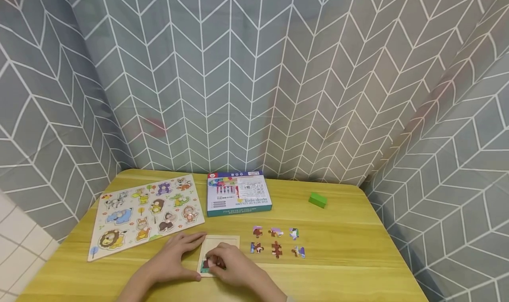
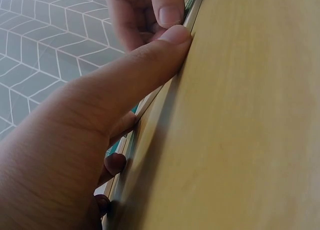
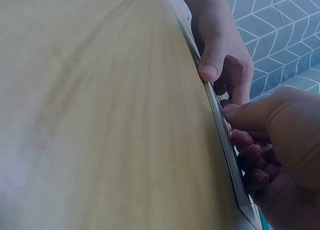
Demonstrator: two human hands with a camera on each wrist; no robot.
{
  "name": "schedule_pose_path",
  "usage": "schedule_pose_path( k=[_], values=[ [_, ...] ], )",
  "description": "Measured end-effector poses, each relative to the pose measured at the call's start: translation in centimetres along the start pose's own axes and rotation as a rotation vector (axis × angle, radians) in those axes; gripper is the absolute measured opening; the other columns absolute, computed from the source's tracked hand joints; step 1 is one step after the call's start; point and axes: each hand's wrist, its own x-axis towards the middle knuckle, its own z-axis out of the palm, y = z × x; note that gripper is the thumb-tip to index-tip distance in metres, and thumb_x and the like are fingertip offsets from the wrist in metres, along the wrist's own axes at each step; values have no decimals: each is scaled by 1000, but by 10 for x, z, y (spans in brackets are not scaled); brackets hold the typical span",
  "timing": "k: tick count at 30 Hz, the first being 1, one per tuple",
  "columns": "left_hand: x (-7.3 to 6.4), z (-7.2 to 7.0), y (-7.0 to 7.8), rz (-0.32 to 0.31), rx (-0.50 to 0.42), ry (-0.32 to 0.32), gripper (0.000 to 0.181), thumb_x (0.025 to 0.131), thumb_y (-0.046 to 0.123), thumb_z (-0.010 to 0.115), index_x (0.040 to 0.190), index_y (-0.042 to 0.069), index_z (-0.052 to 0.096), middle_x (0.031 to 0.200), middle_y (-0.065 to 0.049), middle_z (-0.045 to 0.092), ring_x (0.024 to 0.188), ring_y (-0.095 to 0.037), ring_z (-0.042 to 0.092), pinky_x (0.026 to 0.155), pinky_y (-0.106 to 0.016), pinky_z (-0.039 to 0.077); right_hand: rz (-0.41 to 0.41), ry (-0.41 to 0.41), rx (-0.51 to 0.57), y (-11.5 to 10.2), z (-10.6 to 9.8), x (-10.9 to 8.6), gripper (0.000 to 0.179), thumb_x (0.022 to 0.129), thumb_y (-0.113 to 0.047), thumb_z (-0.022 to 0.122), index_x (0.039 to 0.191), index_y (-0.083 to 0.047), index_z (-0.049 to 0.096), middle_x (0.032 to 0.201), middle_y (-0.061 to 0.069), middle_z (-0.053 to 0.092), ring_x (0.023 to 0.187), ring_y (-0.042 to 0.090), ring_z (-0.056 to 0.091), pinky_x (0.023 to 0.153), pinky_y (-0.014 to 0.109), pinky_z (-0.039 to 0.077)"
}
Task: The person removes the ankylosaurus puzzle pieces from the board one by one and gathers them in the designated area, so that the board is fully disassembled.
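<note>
A small square wooden puzzle tray [image 1: 222, 239] lies near the table's front edge. Across its left side spans my left hand [image 1: 171, 258], thumb at the near corner and index finger at the far one, holding it. Brown and green puzzle pieces [image 1: 204, 269] sit in the tray's near left corner. Over them my right hand [image 1: 234, 264] has its fingers curled, pinching a dark brown piece that they mostly hide. In the right wrist view the tray's edge [image 3: 222, 135] runs beside both hands. The left thumb [image 2: 175, 35] touches that edge in the left wrist view.
Several loose puzzle pieces [image 1: 276, 249] lie in two rows right of the tray. A large animal peg board [image 1: 135, 222] is at the left. A blue and white box [image 1: 222, 207] stands at the back, with a green block [image 1: 317, 200] to its right. Patterned curtains surround the table.
</note>
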Motion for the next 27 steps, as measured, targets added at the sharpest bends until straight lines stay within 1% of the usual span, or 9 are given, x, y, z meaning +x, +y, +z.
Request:
schedule_pose_path(
  k=[4, 8, 15, 20, 24, 27],
  values=[
    [0, -1, 1, 0, 0, -6, 104, 73, 78, 80, 156, 20, 56, 161, 4, 53, 121, -13, 47, 98, -54, 46, 4, -7, 1, -1, 0, 0, 24, 102, -13, 69, 125, -8, 74, 94, -13, 60, 81, -8, 47, 73, 9, 43],
    [0, -2, 1, 1, -4, -13, 105, 73, 77, 80, 157, 19, 55, 161, 3, 52, 122, -15, 47, 98, -55, 45, 9, -1, 7, -2, 0, 0, 21, 103, -12, 69, 123, -9, 75, 94, -12, 60, 81, -8, 47, 73, 9, 43],
    [0, -2, 1, -14, -9, -15, 105, 73, 78, 80, 156, 20, 56, 161, 5, 52, 120, -11, 46, 98, -52, 46, 57, 2, 69, -3, 1, -1, 19, 102, -12, 70, 121, -11, 73, 92, -13, 58, 79, -8, 46, 72, 11, 45],
    [1, -2, 0, -9, -6, -17, 106, 72, 78, 80, 156, 19, 56, 161, 3, 52, 120, -12, 46, 99, -53, 46, 88, -4, 92, -3, 1, -2, 21, 103, -15, 70, 124, -13, 71, 99, -11, 56, 81, -7, 45, 73, 13, 45],
    [1, -1, 0, -15, -13, -17, 106, 72, 79, 80, 156, 19, 56, 161, 4, 52, 121, -12, 46, 100, -54, 46, 78, -4, 92, 0, 2, -3, 24, 103, -15, 69, 127, -12, 70, 105, -9, 60, 83, -7, 46, 74, 13, 45],
    [1, 0, -1, -23, -20, -15, 105, 72, 79, 80, 156, 20, 57, 161, 5, 52, 122, -12, 46, 101, -54, 46, 63, -1, 81, 2, 4, -3, 28, 100, -17, 74, 127, -12, 69, 108, -8, 63, 85, -7, 48, 77, 13, 46]
  ],
)
